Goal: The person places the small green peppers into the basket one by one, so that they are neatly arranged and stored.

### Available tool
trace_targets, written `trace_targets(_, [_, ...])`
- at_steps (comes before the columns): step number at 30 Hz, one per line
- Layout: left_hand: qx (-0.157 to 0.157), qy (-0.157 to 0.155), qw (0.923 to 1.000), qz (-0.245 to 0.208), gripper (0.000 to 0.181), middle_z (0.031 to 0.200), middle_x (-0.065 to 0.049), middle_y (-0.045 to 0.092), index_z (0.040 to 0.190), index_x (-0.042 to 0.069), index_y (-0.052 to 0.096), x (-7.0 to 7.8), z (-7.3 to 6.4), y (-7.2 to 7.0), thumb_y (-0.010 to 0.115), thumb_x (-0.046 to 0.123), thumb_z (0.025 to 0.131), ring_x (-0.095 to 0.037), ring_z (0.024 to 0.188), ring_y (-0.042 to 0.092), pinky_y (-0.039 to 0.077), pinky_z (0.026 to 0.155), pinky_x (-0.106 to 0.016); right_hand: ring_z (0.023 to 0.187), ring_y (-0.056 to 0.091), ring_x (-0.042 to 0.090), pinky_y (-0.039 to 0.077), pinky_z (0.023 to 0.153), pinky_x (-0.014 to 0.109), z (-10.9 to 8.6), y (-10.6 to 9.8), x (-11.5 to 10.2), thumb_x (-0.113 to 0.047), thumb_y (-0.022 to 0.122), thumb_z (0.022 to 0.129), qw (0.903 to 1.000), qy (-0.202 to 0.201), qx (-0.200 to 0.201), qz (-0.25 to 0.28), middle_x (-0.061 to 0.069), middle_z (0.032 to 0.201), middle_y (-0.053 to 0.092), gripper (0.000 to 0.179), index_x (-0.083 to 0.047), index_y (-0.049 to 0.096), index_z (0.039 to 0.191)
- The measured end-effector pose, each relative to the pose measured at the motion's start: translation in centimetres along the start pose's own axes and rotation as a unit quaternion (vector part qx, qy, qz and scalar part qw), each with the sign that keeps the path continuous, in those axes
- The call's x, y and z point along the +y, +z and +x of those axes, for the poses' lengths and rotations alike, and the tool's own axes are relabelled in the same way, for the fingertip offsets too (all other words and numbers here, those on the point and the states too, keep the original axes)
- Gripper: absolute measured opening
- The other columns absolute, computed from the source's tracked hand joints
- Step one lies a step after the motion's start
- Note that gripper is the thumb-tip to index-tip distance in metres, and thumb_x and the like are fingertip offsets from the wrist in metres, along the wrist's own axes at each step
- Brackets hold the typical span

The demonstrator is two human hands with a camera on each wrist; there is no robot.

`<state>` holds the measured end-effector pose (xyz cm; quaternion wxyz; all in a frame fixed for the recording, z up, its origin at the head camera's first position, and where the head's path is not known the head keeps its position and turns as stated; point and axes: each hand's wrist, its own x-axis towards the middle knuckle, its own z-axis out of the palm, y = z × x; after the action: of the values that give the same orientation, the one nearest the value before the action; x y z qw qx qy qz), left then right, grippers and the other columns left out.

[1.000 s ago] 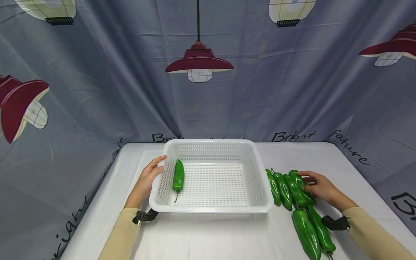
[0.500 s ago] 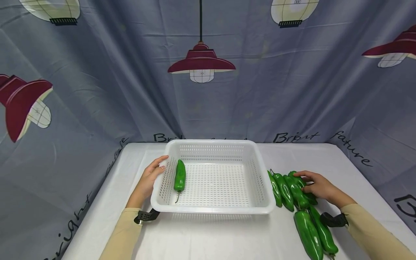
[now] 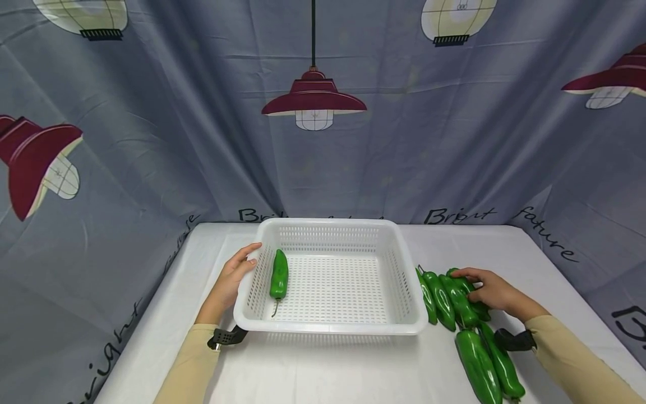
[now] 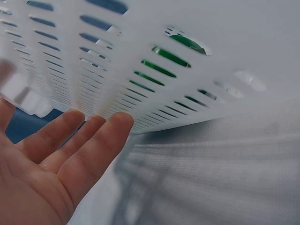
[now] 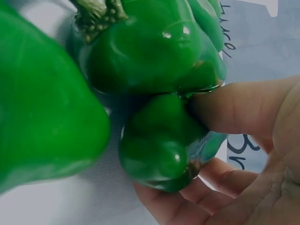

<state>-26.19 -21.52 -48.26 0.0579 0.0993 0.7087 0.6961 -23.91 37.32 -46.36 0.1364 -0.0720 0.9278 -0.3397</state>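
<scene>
A white perforated basket (image 3: pixel 333 325) sits mid-table with one green pepper (image 3: pixel 279 275) lying in its left part. At its left side, my left hand (image 3: pixel 229 280) touches the rim; in the left wrist view several nearly straight fingers (image 4: pixel 96 145) reach up to the slotted outer wall. Right of the basket, my right hand (image 3: pixel 492 292) pinches the rightmost green pepper (image 5: pixel 157 140) of a row, thumb on one side and fingers on the other. That pepper lies against its neighbour (image 5: pixel 145 51) in the right wrist view.
Other green peppers (image 3: pixel 440 300) lie between the basket and my right hand. Two longer ones (image 3: pixel 476 365) lie nearer the front, beside my right wrist strap (image 3: pixel 517 339). The white-covered table (image 3: pixel 323 370) ends at a grey-blue curtain (image 3: pixel 212 140) behind.
My right hand has shifted slightly left and its fingers have drawn in on the rightmost pepper. The left hand keeps its place at the basket. The head view has moved a little.
</scene>
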Motion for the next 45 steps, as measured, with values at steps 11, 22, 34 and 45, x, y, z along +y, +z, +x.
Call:
trace_targets(11, [0.002, -0.001, 1.0000, -0.001, 0.050, 0.165, -0.022, 0.027, 0.157, 0.005, 0.031, -0.1, 0.0, 0.0, 0.041, 0.017, 0.109, -0.042, 0.138, 0.048, 0.060, 0.092, -0.030, 0.113, 0.058, 0.045, 0.058, 0.075, 0.038, 0.1, -0.1, 0.6, 0.004, 0.063, 0.085, 0.9989, 0.029, -0.004, 0.036, 0.046, 0.142, 0.041, 0.062, 0.005, 0.048, 0.145])
trace_targets(22, [0.001, -0.003, 1.0000, -0.005, 0.051, 0.165, -0.021, 0.027, 0.157, 0.005, 0.032, -0.2, 0.0, 0.1, 0.042, 0.018, 0.109, -0.033, 0.134, 0.053, 0.059, 0.092, -0.029, 0.106, 0.062, 0.033, 0.060, 0.073, 0.039, -0.2, -0.3, 1.3, 0.000, 0.064, 0.090, 0.9936, 0.049, -0.013, 0.101, 0.048, 0.147, 0.029, 0.065, 0.006, 0.039, 0.149])
trace_targets(34, [0.007, -0.003, 1.0000, 0.001, 0.050, 0.166, -0.021, 0.026, 0.157, 0.006, 0.032, -0.2, 0.1, 0.0, 0.041, 0.016, 0.109, -0.047, 0.140, 0.044, 0.060, 0.094, -0.031, 0.110, 0.063, 0.036, 0.060, 0.078, 0.042, -0.3, -1.2, 0.7, -0.006, 0.062, 0.095, 0.9927, 0.052, 0.013, 0.108, 0.049, 0.149, 0.027, 0.066, 0.006, 0.032, 0.153])
trace_targets(45, [0.006, 0.000, 1.0000, -0.001, 0.050, 0.166, -0.022, 0.025, 0.157, 0.006, 0.031, -0.2, 0.1, 0.1, 0.040, 0.015, 0.109, -0.050, 0.142, 0.041, 0.059, 0.094, -0.031, 0.112, 0.063, 0.027, 0.061, 0.083, 0.044, 0.0, -2.0, -0.6, -0.012, 0.062, 0.099, 0.9899, 0.048, 0.015, 0.133, 0.046, 0.151, 0.029, 0.067, 0.003, 0.030, 0.156])
